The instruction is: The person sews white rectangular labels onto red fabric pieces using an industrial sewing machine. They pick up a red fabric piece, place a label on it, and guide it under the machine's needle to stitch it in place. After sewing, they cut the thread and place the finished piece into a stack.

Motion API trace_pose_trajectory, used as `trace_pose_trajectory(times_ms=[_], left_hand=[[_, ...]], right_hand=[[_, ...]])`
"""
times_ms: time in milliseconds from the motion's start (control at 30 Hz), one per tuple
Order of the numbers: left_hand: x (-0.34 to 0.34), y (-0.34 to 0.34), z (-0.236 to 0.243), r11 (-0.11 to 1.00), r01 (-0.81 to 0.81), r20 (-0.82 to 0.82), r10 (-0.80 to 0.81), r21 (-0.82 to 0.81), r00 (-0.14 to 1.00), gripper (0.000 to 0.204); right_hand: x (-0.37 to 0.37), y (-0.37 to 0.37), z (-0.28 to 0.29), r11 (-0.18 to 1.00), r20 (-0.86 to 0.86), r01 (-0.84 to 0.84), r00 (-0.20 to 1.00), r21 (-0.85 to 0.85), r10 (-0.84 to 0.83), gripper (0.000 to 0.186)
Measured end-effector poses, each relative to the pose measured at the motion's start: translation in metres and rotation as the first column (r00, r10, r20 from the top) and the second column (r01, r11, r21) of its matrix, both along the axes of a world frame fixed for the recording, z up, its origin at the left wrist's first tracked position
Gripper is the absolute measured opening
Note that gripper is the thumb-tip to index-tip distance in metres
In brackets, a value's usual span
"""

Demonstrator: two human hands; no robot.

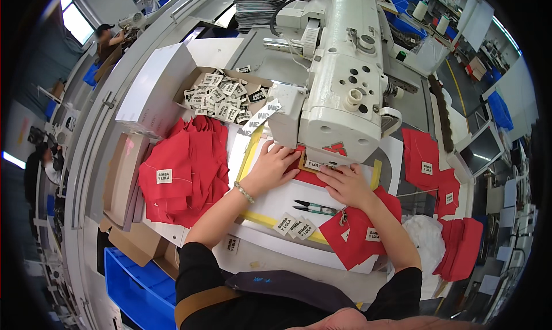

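Under the head of a white sewing machine (342,108), red fabric (309,177) lies with a pale woven label (314,165) inside a small tan frame. My left hand (269,170) rests flat to the left of the frame, fingertips touching the red fabric. On the frame's other side, my right hand (348,185) presses down with stretched fingers, close to the label. Thread snips (315,208) lie on the white work plate just below. Several loose labels (294,226) are near the plate's front edge. Red pieces (359,235) with labels lie below my right forearm.
Left of the plate rises a pile of red fabric pieces (187,177). Behind it, a cardboard box (192,79) holds many loose labels (221,97). More red pieces (424,160) hang at the right, beside a white bundle (424,242). A blue crate (135,284) stands lower left.
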State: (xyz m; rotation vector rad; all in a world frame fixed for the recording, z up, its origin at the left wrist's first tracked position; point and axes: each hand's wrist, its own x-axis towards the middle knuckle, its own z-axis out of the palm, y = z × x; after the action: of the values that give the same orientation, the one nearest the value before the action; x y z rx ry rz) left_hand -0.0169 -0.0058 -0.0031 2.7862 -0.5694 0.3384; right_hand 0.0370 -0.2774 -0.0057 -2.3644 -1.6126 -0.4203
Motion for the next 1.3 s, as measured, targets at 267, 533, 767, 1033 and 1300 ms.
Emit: trace_pose_trajectory(times_ms=[267,533,767,1033,1300], left_hand=[[0.005,0.015,0.01,0.997,0.059,0.073,-0.055,-0.042,0.996,0.037],[0.017,0.011,-0.004,0.946,0.283,0.137,-0.262,-0.158,0.955,0.017],[0.029,0.005,-0.002,0.91,0.391,0.128,-0.375,-0.137,0.918,0.011],[0.036,0.002,-0.001,0.901,0.41,0.047,-0.408,-0.143,0.912,0.014],[0.041,-0.004,-0.011,0.892,0.416,0.001,-0.423,-0.175,0.906,0.021]], right_hand=[[0.0,0.0,-0.001,1.0,-0.071,0.001,0.997,-0.018,-0.002,0.036],[-0.001,-0.002,-0.001,1.0,-0.155,0.028,0.988,0.004,-0.027,0.038],[0.0,-0.002,0.002,0.997,-0.15,0.073,0.986,0.003,-0.072,0.035],[0.001,0.001,0.006,0.999,-0.193,0.042,0.981,0.033,-0.035,0.034],[0.001,-0.003,0.005,0.996,-0.293,0.086,0.953,0.019,-0.076,0.037]])
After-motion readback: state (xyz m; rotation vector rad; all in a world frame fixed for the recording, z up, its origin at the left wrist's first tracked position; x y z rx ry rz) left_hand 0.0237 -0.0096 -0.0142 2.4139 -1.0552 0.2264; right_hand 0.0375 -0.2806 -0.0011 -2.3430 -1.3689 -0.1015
